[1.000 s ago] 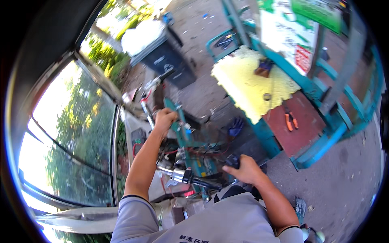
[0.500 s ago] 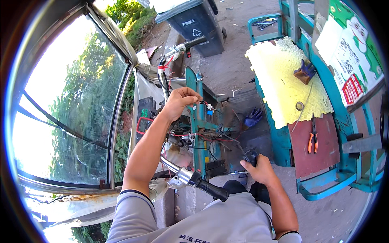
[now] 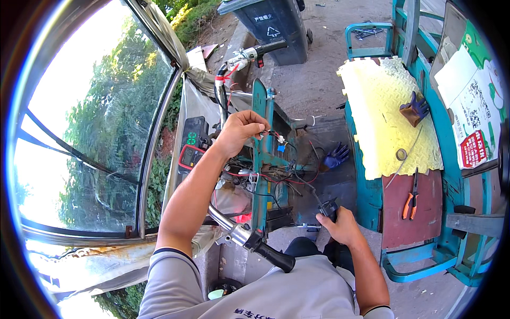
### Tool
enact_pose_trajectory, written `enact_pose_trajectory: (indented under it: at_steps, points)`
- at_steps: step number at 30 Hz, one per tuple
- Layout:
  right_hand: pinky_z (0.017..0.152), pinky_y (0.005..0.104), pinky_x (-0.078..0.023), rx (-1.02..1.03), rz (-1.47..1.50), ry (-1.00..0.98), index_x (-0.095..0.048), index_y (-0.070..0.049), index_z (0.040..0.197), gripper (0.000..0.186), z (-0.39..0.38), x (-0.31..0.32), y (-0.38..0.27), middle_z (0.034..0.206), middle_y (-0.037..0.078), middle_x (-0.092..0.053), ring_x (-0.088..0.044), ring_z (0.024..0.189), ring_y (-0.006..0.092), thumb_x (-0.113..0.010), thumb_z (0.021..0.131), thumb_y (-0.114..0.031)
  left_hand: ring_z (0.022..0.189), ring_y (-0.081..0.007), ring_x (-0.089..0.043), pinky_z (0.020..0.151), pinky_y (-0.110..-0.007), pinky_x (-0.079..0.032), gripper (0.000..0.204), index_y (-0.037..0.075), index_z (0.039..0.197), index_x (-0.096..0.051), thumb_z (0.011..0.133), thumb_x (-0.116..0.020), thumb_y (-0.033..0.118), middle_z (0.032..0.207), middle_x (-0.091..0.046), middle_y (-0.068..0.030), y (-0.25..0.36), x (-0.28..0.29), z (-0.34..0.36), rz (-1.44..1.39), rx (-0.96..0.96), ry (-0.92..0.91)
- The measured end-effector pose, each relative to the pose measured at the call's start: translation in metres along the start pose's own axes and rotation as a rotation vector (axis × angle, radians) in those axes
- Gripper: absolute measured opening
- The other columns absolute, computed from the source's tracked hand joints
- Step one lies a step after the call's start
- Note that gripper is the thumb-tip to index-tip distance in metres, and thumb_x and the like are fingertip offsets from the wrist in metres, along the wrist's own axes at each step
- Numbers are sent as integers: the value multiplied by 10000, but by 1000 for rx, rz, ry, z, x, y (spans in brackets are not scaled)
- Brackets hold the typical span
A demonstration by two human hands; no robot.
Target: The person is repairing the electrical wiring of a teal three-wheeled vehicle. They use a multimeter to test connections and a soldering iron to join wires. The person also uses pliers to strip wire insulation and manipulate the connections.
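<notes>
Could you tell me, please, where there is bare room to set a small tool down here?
The yellow foam mat is mostly bare, between the dark glove and tape roll. The red board is free left of the orange-handled pliers. It is crowded at the wire tangle below the left hand.

Small black screen [image 3: 192,139] w/ green digits, left of steering post. White recycling mark [image 3: 273,32] on dark bin, top. White, green & red posters [image 3: 474,109] far right.
</notes>
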State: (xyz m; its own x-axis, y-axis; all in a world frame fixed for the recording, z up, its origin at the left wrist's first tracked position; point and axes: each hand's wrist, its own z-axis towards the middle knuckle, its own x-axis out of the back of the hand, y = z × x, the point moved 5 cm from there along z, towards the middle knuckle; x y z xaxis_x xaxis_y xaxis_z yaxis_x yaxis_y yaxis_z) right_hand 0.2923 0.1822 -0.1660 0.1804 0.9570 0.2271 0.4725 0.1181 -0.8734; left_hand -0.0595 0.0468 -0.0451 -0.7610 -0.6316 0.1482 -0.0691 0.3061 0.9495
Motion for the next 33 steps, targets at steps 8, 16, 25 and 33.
enact_pose_trajectory:
  at_steps: [8, 16, 25, 33]
  points:
    - [748, 419, -527, -5, -15, -10, -671, 41, 957, 458, 4, 3, 4, 807, 159, -676, -629, 744, 269, -783, 911, -401, 874, -200, -693, 748, -325, -542, 83, -22, 999, -660, 917, -664, -14, 985, -729, -147, -2, 0, -1, -53, 27, 30]
    - [797, 436, -543, -2, 18, 13, -684, 46, 970, 466, 0, -2, 5, 869, 203, -717, -694, 831, 344, -781, 910, -406, 856, -213, -694, 719, -335, -549, 87, -11, 977, -646, 890, -656, -13, 945, -715, -140, -5, 8, -1, -116, 9, 34]
    - [841, 497, -560, 101, 38, 6, -698, 38, 1112, 680, -21, -11, 27, 944, 279, -729, -724, 926, 430, -700, 935, -618, 787, -161, -599, 728, -339, -510, 151, 60, 925, -635, 844, -717, 158, 858, -638, -51, -24, 19, 16, -5, -4, 104]
    - [879, 534, -558, 166, 23, 116, -674, 107, 1055, 771, -84, -11, 12, 1004, 343, -708, -700, 981, 494, -632, 955, -657, 723, -157, -559, 613, -290, -466, 97, 127, 896, -476, 946, -540, 74, 772, -540, -23, -27, 25, 17, -45, -44, 8]
